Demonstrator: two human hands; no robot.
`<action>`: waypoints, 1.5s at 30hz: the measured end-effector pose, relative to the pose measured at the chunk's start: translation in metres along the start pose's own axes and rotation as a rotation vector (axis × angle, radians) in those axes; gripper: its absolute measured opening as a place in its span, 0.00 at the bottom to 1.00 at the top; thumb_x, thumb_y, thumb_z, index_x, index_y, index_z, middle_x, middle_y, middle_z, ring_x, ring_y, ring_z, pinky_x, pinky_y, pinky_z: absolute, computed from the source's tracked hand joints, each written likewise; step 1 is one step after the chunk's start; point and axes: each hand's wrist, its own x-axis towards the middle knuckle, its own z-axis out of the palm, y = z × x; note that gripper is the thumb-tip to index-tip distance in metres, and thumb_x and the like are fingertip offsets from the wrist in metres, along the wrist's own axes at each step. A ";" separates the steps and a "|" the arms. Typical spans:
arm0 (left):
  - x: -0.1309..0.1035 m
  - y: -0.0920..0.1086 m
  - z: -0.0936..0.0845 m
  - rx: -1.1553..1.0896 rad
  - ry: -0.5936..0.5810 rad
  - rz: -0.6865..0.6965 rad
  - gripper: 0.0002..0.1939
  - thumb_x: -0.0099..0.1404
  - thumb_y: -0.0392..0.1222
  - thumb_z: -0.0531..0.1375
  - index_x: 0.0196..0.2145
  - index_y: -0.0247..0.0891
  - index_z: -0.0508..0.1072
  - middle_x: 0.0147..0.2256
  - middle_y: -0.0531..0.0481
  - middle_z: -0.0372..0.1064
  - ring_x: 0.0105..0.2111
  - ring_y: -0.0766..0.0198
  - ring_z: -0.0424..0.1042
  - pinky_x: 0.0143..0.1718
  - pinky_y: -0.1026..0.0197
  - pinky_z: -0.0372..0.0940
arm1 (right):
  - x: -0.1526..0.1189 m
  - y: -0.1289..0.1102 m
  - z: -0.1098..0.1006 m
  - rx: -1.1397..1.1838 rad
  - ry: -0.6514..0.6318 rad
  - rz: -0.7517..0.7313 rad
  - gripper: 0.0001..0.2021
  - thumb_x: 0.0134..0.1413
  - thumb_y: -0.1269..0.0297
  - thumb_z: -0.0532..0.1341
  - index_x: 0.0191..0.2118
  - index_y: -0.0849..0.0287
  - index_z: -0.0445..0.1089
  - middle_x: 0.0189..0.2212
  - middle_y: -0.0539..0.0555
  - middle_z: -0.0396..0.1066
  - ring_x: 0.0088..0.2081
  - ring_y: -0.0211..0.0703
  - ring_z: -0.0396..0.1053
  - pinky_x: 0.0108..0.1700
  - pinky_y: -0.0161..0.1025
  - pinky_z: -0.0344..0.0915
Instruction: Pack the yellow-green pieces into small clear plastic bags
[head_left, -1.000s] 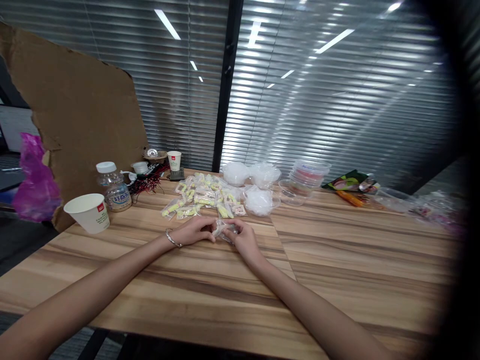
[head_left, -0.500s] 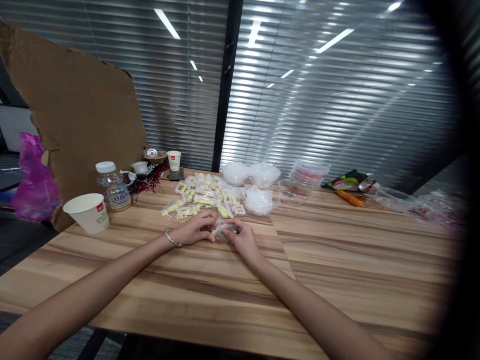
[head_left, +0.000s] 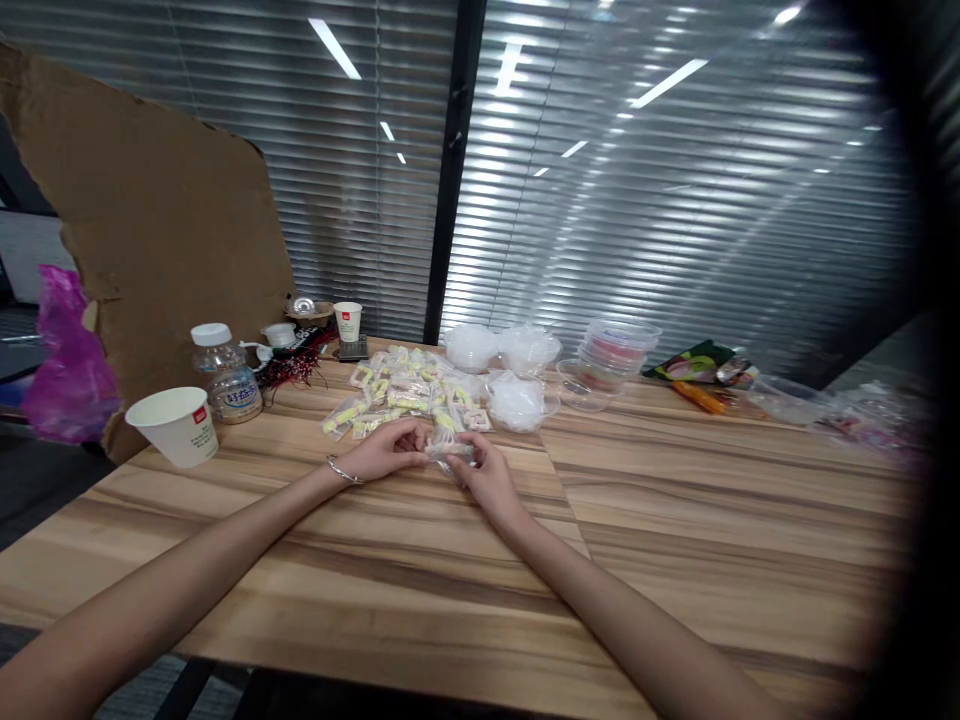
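Between my hands is a small clear plastic bag (head_left: 450, 452) with something pale inside, too small to make out. My left hand (head_left: 390, 450), with a silver bracelet at its wrist, pinches the bag's left end. On the other side my right hand (head_left: 486, 470) grips the right end between thumb and fingers. Just beyond them lies a heap of small clear packets (head_left: 405, 390) with yellow and pale pieces inside. Round white bundles in clear plastic bowls (head_left: 517, 400) stand right behind the bag.
To the left are a paper cup (head_left: 176, 428) and a plastic bottle (head_left: 227, 375) with a white lid. A second paper cup (head_left: 348, 322) stands farther back. Stacked clear tubs (head_left: 616, 350), an orange-handled tool (head_left: 699, 396) and plastic wrapping (head_left: 874, 415) lie to the right. A cardboard sheet (head_left: 165, 220) rises at left.
My left hand has lowered slightly and its fingers have drawn in at the bag's end. The bag now lies more stretched out between my hands. My right hand has hardly moved.
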 end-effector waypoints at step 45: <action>0.000 -0.002 0.003 -0.085 0.010 -0.058 0.18 0.58 0.46 0.62 0.44 0.35 0.70 0.38 0.47 0.68 0.36 0.64 0.67 0.39 0.61 0.64 | 0.000 0.002 -0.001 -0.014 -0.036 -0.035 0.14 0.45 0.64 0.60 0.40 0.62 0.69 0.32 0.53 0.69 0.32 0.42 0.63 0.35 0.37 0.59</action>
